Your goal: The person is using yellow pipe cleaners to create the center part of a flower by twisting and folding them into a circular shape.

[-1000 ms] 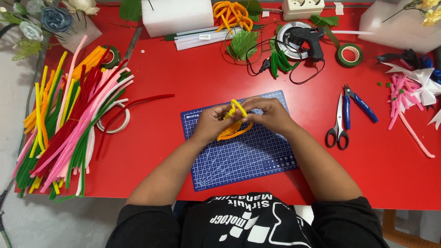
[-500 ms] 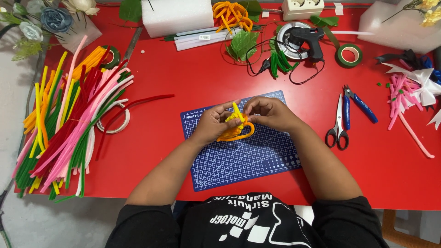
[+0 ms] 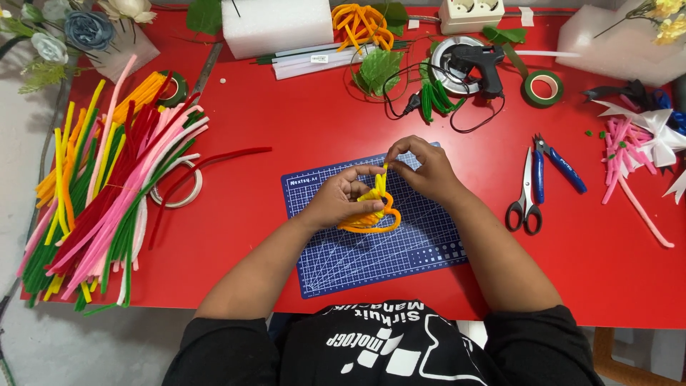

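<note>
Two colours — yellow and orange — in the looped pipe-cleaner piece point(image 3: 373, 209).

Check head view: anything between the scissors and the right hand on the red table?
Nothing. In the head view the red table is bare between the right hand and the scissors; the blue-handled pliers lie beyond the scissors.
</note>
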